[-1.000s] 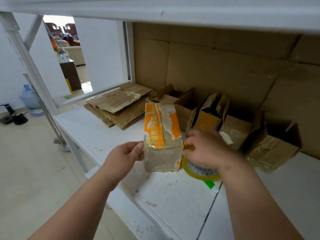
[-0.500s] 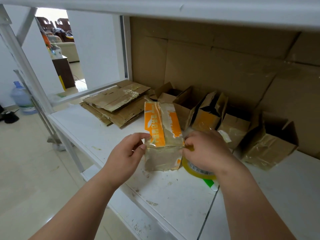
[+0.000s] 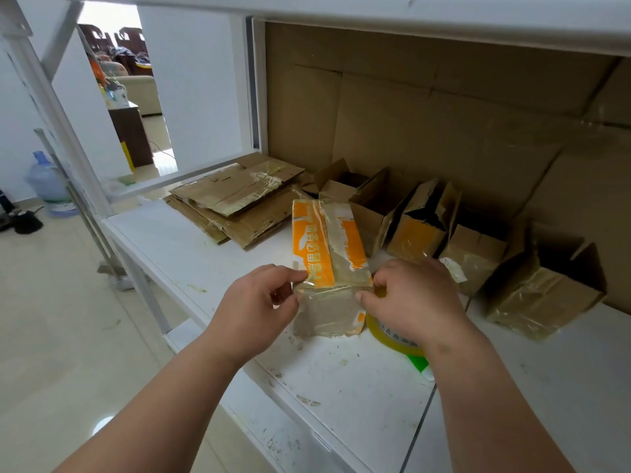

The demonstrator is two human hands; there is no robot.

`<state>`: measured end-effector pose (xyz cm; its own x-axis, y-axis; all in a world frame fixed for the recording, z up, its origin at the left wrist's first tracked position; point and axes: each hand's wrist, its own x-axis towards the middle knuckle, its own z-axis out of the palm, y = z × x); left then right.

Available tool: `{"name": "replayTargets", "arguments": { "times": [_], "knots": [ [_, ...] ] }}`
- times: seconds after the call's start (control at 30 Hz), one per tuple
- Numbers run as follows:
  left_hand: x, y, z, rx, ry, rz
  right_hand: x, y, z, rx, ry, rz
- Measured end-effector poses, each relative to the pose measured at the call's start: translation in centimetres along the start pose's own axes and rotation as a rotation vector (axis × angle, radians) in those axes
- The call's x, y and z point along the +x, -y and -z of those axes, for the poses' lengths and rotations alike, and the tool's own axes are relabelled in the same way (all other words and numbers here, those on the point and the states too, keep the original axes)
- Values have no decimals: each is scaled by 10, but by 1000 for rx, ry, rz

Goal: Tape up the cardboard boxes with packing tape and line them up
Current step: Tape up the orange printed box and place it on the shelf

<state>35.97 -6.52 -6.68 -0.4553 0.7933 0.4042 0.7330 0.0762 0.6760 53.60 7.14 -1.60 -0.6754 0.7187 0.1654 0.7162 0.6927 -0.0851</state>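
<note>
An orange-and-white printed cardboard box [image 3: 327, 247] lies on the white shelf [image 3: 211, 254], its near end towards me. A strip of clear tape [image 3: 324, 291] runs across that near top edge. My left hand [image 3: 259, 302] pinches the strip's left end at the box's left corner. My right hand [image 3: 413, 298] pinches the tape at the box's right corner. A yellowish roll of packing tape [image 3: 392, 339] lies on the shelf under my right hand, mostly hidden by it.
A stack of flattened cardboard [image 3: 235, 203] lies at the back left. Several open brown boxes [image 3: 420, 230] stand in a row along the cardboard back wall, the rightmost box [image 3: 543, 295] tipped forward. A green scrap [image 3: 420, 365] lies near the shelf joint. A water bottle [image 3: 47, 186] stands on the floor.
My left hand has moved from the box's left side up to its near top corner, now pinching tape stretched across the near edge. The right hand stays at the right corner.
</note>
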Motion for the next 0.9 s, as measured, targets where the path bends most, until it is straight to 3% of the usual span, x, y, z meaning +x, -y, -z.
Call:
{"name": "replayTargets", "arguments": {
  "times": [0.13,0.3,0.47,0.73,0.9],
  "knots": [
    [-2,-7,-9,43,-22,50,-2,0,0,4,8,-19],
    [5,-12,-2,-78,91,121,2,-1,2,51,28,-3],
    [8,-14,-10,-17,-1,110,3,7,-1,17,-17,-79],
    [4,0,-16,113,-105,-91,2,-2,-5,-5,-2,28],
    [2,-5,-20,83,-119,-53,0,6,-4,-43,-1,-14]
  ]
}}
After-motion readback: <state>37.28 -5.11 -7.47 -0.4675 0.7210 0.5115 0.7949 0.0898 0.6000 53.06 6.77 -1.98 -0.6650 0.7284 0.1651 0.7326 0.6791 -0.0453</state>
